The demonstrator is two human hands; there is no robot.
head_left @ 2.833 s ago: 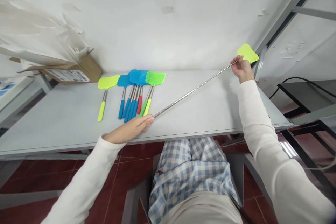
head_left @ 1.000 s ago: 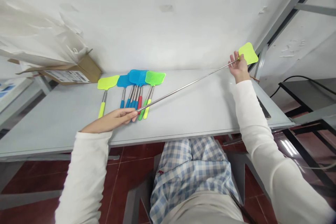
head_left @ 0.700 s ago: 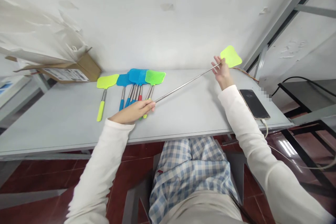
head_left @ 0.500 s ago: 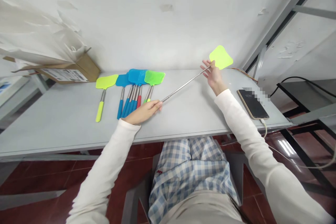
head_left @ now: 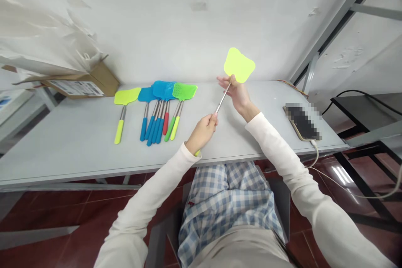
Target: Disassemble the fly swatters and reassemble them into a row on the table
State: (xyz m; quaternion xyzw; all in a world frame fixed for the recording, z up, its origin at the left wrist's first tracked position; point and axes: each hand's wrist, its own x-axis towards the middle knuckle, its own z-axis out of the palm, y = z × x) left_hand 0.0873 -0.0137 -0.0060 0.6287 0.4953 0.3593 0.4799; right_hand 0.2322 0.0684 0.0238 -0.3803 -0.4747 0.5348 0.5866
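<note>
A yellow fly swatter (head_left: 239, 66) is held up over the table between both hands, its head tilted up to the right. My left hand (head_left: 202, 131) is closed around its handle, whose yellow end peeks out by the cuff. My right hand (head_left: 236, 93) pinches the metal rod just below the head, with the other fingers spread. A short stretch of rod shows between the hands. To the left lie several blue fly swatters (head_left: 163, 90) with overlapping heads, one red handle (head_left: 166, 124) among them. Beside these is a green fly swatter (head_left: 184, 91), and a separate yellow fly swatter (head_left: 127, 97) lies further left.
The grey table (head_left: 78, 142) runs along a white wall. An opened cardboard box (head_left: 103, 78) with white plastic stands at the back left. At the right lies a phone (head_left: 302, 122) with a white charging cable (head_left: 316, 155); a thin wire (head_left: 292, 87) lies by the wall.
The visible rod between my hands has become much shorter. My right hand and the swatter's head have moved left; my left hand has moved right, uncovering the green and yellow handles.
</note>
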